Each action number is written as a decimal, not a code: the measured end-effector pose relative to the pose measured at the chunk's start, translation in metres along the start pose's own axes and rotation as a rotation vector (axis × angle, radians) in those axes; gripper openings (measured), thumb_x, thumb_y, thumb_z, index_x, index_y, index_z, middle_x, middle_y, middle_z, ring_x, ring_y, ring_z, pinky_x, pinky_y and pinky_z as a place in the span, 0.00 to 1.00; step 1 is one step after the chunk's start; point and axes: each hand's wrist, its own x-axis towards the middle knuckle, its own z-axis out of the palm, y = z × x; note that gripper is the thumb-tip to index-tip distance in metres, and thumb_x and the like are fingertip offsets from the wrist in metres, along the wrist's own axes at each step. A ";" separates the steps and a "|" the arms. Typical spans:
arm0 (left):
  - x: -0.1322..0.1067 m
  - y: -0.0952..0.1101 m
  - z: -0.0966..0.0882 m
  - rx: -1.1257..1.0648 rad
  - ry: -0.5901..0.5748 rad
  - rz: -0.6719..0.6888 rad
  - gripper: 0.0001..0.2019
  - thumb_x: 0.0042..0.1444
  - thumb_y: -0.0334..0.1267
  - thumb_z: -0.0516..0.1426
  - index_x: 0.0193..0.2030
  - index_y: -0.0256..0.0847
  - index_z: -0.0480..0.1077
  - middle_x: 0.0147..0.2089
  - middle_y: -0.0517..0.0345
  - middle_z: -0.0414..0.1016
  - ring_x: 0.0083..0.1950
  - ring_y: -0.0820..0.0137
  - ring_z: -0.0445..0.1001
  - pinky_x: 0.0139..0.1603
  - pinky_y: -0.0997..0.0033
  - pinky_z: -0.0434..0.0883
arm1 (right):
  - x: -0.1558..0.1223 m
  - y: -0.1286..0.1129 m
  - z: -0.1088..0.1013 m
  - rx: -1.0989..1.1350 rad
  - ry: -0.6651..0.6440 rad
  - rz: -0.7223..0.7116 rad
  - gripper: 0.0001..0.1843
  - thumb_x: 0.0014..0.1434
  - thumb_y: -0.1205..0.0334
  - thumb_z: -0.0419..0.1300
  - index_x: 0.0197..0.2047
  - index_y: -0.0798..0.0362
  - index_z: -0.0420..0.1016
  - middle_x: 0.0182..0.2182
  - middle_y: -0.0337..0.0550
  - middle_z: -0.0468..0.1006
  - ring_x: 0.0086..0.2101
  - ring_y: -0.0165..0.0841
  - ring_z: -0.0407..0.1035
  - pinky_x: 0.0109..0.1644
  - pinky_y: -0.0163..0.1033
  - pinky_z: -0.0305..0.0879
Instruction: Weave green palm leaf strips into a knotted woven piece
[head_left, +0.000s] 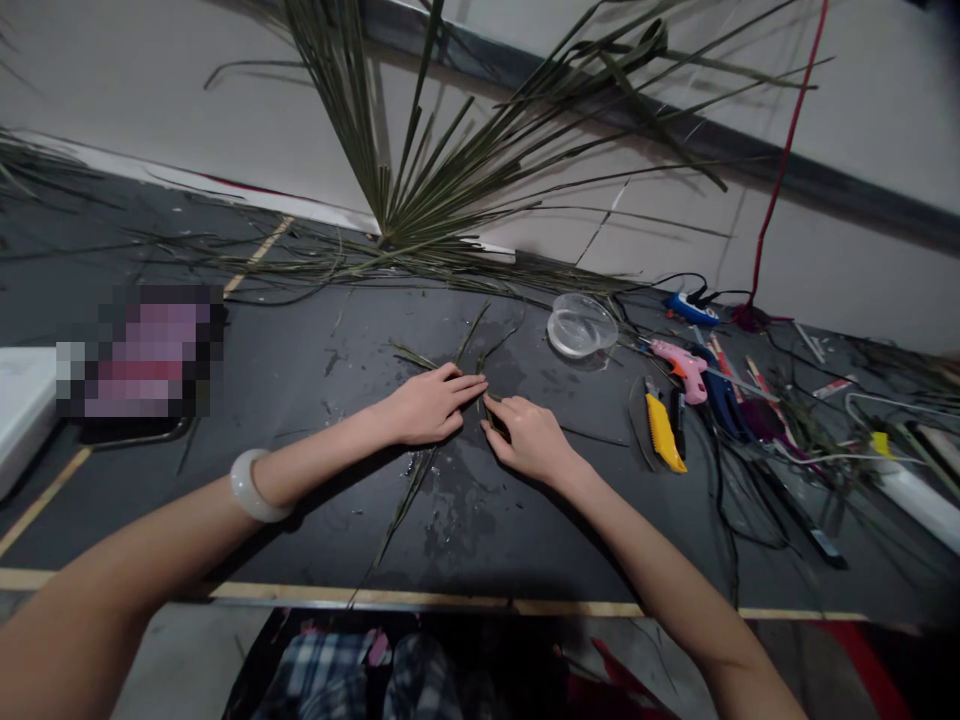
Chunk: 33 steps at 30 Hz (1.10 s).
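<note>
My left hand (429, 405) lies on the dark tabletop (315, 380) with its fingers stretched flat, pressing down on thin green leaf strips (409, 490). My right hand (529, 435) sits just to its right, fingers curled and pinching the same strips where the two hands meet. The strips cross under my hands and trail toward the table's front edge and back toward the wall. A white bangle (251, 487) is on my left wrist. Wet patches shine on the table below my hands.
A big palm frond (420, 190) fans out at the back. A clear plastic bowl (581, 325), pink glue gun (679, 368), yellow utility knife (664, 432), cables and scraps crowd the right. A white box (22, 405) and a blurred-out object (142, 350) sit at left.
</note>
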 end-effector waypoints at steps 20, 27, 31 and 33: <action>0.000 0.000 -0.001 0.011 -0.010 0.014 0.25 0.61 0.36 0.45 0.65 0.37 0.56 0.67 0.58 0.57 0.59 0.62 0.57 0.61 0.65 0.56 | 0.000 -0.011 -0.001 0.002 0.021 0.008 0.29 0.63 0.45 0.49 0.55 0.60 0.69 0.43 0.54 0.77 0.45 0.40 0.69 0.45 0.41 0.64; -0.001 0.001 -0.003 0.039 -0.036 0.017 0.26 0.61 0.37 0.44 0.66 0.36 0.56 0.68 0.56 0.56 0.58 0.61 0.57 0.60 0.63 0.58 | 0.000 -0.002 -0.004 0.000 0.103 0.045 0.18 0.65 0.63 0.46 0.52 0.56 0.73 0.38 0.49 0.77 0.42 0.37 0.67 0.43 0.38 0.64; -0.001 0.000 -0.001 0.047 -0.023 0.020 0.26 0.61 0.37 0.44 0.66 0.38 0.55 0.68 0.57 0.56 0.59 0.61 0.57 0.61 0.63 0.57 | 0.000 -0.003 0.004 -0.025 0.149 -0.022 0.18 0.65 0.65 0.47 0.50 0.57 0.74 0.38 0.50 0.76 0.42 0.37 0.65 0.46 0.39 0.63; -0.001 -0.001 0.000 0.047 -0.018 0.028 0.26 0.61 0.37 0.44 0.66 0.38 0.55 0.68 0.56 0.56 0.59 0.61 0.57 0.61 0.63 0.56 | -0.001 -0.004 0.005 -0.032 0.153 -0.044 0.17 0.64 0.65 0.47 0.46 0.57 0.75 0.38 0.50 0.76 0.41 0.37 0.65 0.46 0.39 0.63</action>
